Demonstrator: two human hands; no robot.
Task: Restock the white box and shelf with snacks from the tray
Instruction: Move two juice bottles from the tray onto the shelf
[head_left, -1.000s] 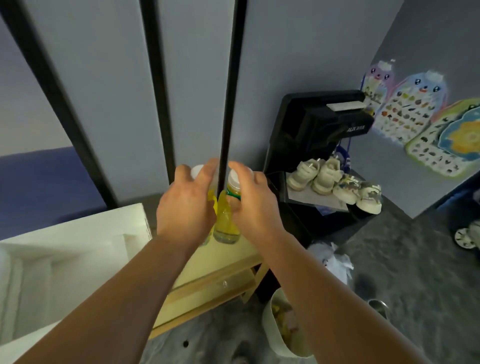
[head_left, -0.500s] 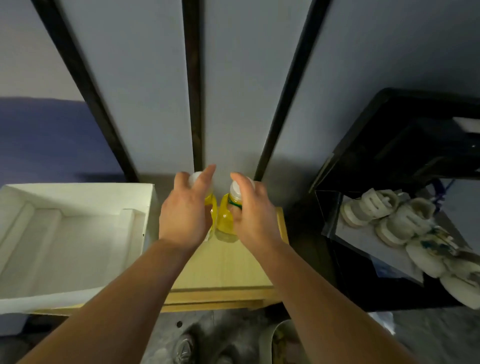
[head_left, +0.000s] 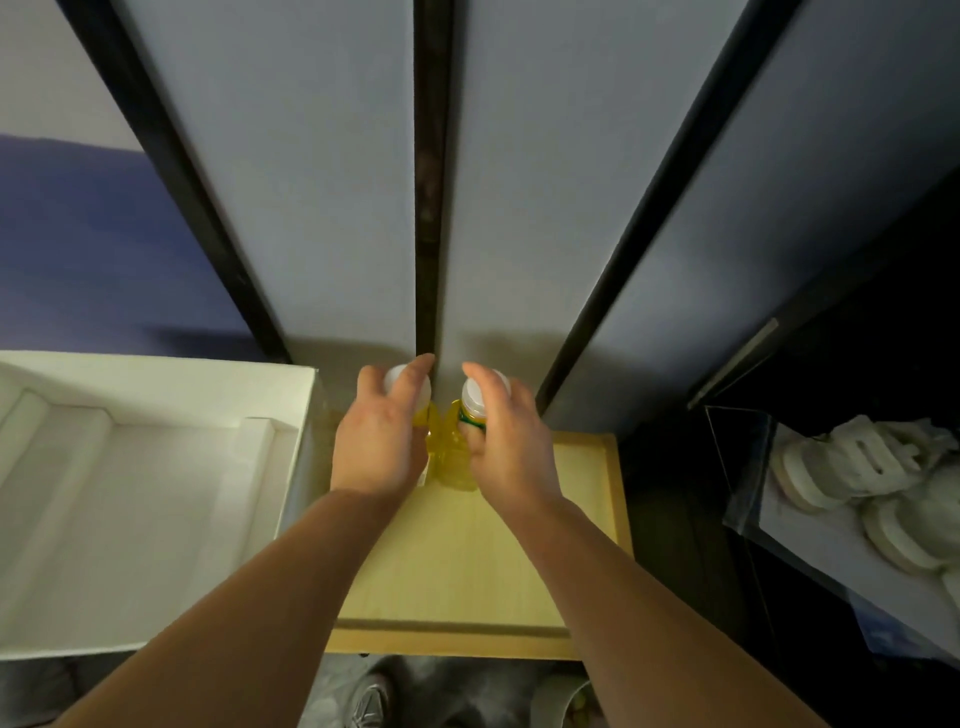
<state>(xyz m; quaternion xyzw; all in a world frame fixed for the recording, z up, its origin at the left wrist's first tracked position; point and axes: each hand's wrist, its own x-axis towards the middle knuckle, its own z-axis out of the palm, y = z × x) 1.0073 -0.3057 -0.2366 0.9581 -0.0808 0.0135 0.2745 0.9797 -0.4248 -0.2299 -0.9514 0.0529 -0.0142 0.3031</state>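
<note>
I grip two yellow drink bottles with white caps, side by side near the wall. My left hand (head_left: 382, 441) wraps round the left bottle (head_left: 393, 378), with only its cap and a strip of yellow showing. My right hand (head_left: 506, 447) holds the right bottle (head_left: 458, 462) by its green-labelled neck. Both bottles are upright, with their bases at the back of the wooden shelf top (head_left: 467, 561). I cannot tell whether they touch it. The white box (head_left: 298, 457) lies to the left with nothing in it.
Grey wall panels with black strips (head_left: 431, 208) rise right behind the bottles. A black cabinet (head_left: 675, 519) stands to the right, with a clear case of white shoes (head_left: 852, 483). Below the shelf are grey floor and a shoe (head_left: 369, 701).
The view has swung left and down, bringing the white box and shelf top fully into sight. Both hands have carried the bottles lower and towards the wall at the back of the shelf.
</note>
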